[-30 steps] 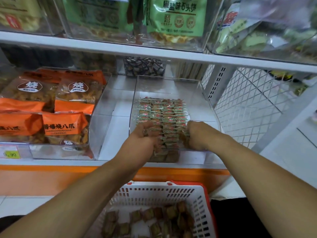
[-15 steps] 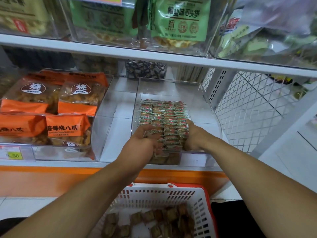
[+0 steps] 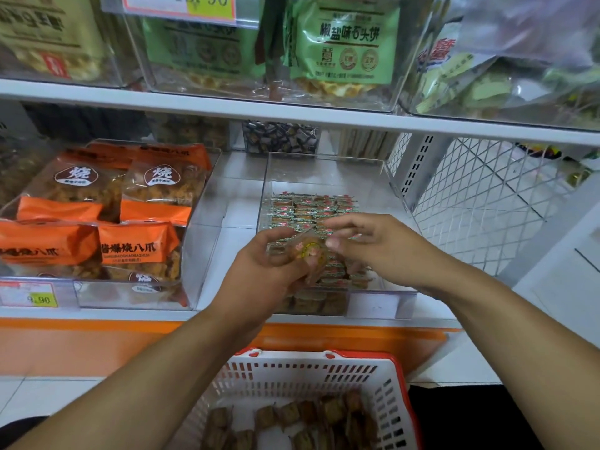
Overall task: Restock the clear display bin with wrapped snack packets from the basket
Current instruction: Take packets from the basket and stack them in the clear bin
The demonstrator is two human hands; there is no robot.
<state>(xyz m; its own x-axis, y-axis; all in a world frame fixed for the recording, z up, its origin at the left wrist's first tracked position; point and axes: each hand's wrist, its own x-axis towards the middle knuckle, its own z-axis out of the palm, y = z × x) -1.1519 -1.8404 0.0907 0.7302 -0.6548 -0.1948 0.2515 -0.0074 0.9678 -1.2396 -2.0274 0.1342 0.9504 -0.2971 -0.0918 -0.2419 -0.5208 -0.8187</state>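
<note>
The clear display bin (image 3: 328, 164) stands on the lower shelf and holds neat rows of small wrapped snack packets (image 3: 311, 206). Above the bin's front half, my left hand (image 3: 269, 274) grips one brown packet with a round yellow and red label (image 3: 310, 253). My right hand (image 3: 376, 245) hovers just right of that packet with fingers stretched out, its thumb tip next to the wrapper. Below the shelf sits the white basket with a red rim (image 3: 311, 371), with several brown wrapped packets (image 3: 308, 417) on its floor.
A bin of orange snack bags (image 3: 107, 222) stands to the left with a price tag (image 3: 32, 297) on its front. The upper shelf (image 3: 292, 112) carries bins of green bags (image 3: 344, 47). A white wire mesh panel (image 3: 487, 203) closes the right side.
Both hands have lifted off the rows they were pressing together. My left hand now holds a single packet above the bin, and my right hand has opened beside it.
</note>
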